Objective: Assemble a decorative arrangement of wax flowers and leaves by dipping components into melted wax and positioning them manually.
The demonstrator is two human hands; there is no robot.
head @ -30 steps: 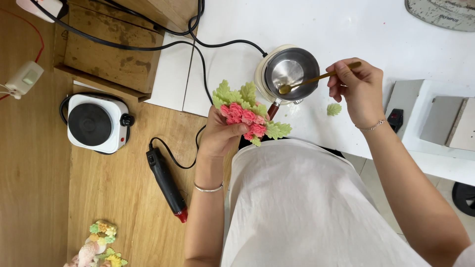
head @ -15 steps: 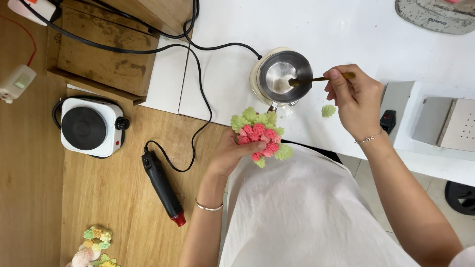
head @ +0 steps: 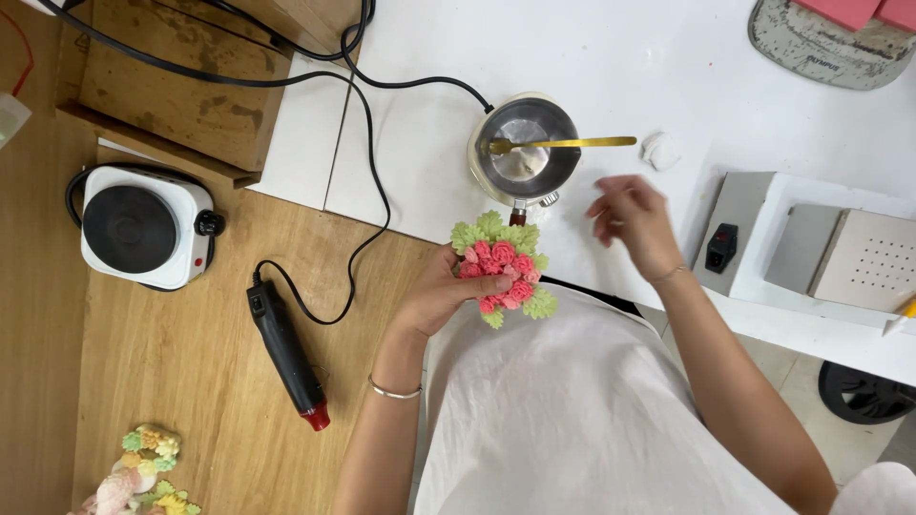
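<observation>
Beside our empty right hand (head: 634, 221) we see bare white tabletop (head: 668, 76); ahead-left, the round metal pot (head: 524, 151) and brass spoon (head: 563, 143) block.

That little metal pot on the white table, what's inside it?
The metal pot holds a gold spoon, its bowl inside and its handle lying across the rim toward the right. The bottom looks pale and shiny; whether that is liquid cannot be told.

White tabletop (head: 668, 67), upper right of frame: metal melting pot (head: 523, 151), small white lump (head: 659, 151), grey box (head: 821, 250). Wooden surface (head: 181, 362), left: white hotplate (head: 143, 225), black heat tool (head: 286, 353), flower piece (head: 143, 472) at lower left.
</observation>
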